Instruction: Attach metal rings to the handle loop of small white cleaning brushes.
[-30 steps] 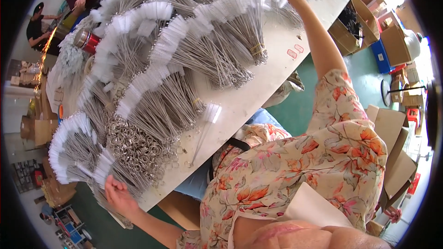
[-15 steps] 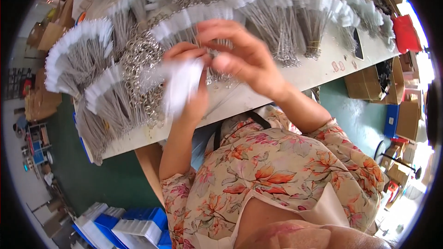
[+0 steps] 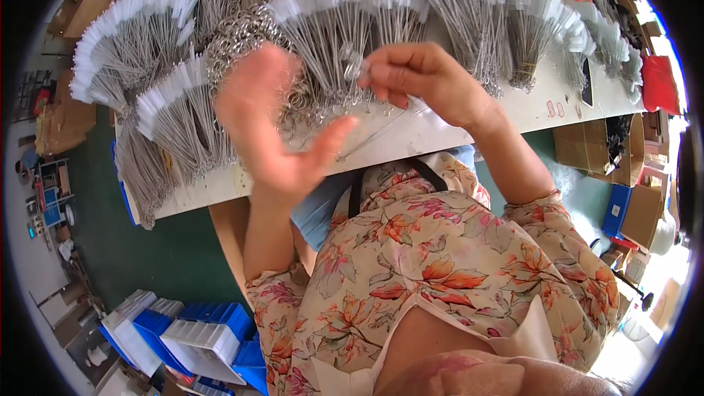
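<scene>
My right hand (image 3: 433,84) is closed in a pinch over the middle of the table. Between its fingertips are a few shiny metal rings (image 3: 355,68). My left hand (image 3: 268,128) hovers near the front edge, blurred by motion, its thumb stretched away from the fingers and nothing visible in it. Behind it lies a heap of metal rings (image 3: 238,33), partly covered by the hand. Bundles of thin wire brushes (image 3: 323,18) with white bristle heads and looped ends fan out on both sides. A loose wire stem (image 3: 374,136) lies near the table edge.
The white table (image 3: 396,132) curves across in front of me. More brush bundles (image 3: 136,37) lie at the left. A dark phone-like slab (image 3: 587,82) and a red bag (image 3: 661,84) are at the right. Cardboard boxes (image 3: 598,145) and blue and white bins (image 3: 198,341) stand on the floor.
My hands have moved apart. The blurred white thing in my left hand is gone from it, and that hand has opened. Metal rings now show in my right fingertips.
</scene>
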Tool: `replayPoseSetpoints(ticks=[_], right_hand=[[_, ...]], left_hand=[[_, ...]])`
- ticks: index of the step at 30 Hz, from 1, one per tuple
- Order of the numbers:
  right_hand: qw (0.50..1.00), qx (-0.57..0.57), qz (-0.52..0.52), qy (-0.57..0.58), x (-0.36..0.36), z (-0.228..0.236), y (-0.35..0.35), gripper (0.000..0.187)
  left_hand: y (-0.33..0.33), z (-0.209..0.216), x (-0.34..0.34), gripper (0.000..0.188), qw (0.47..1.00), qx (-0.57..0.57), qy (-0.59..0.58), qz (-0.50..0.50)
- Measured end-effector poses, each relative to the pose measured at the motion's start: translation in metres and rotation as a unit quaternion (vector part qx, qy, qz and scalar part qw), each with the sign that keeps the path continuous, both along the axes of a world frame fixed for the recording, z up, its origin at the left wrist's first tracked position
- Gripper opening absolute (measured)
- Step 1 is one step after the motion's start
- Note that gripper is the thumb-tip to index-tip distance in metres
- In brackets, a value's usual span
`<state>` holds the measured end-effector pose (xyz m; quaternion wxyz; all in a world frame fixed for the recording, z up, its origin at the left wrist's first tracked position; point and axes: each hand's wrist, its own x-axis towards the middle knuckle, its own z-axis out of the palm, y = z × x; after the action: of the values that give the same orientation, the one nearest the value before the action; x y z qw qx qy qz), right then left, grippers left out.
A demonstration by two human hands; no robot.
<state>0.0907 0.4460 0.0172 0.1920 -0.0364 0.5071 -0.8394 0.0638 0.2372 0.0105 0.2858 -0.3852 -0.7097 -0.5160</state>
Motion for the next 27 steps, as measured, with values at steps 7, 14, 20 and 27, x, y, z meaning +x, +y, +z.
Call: replayPoseSetpoints(ticks=[7, 14, 20, 27], right_hand=[[0.94, 0.244, 0.096, 0.217, 0.018, 0.0, -0.026, 0.016], [0.955, 0.186, 0.23, -0.003, 0.03, 0.011, -0.01, 0.017], [0.856, 0.434, 0.2, 0.198, 0.063, -0.017, 0.042, 0.012], [0.627, 0.741, 0.105, 0.213, 0.08, -0.056, 0.066, 0.01]], left_hand=[[0.002, -0.002, 0.013, 0.094, 0.847, -0.032, -0.411, -0.337], [-0.006, -0.022, 0.023, 0.02, 0.959, -0.043, -0.184, -0.21], [-0.006, -0.057, 0.062, 0.024, 0.951, -0.145, -0.263, -0.074], [-0.026, -0.09, 0.069, 0.01, 0.892, -0.363, -0.232, 0.139]])
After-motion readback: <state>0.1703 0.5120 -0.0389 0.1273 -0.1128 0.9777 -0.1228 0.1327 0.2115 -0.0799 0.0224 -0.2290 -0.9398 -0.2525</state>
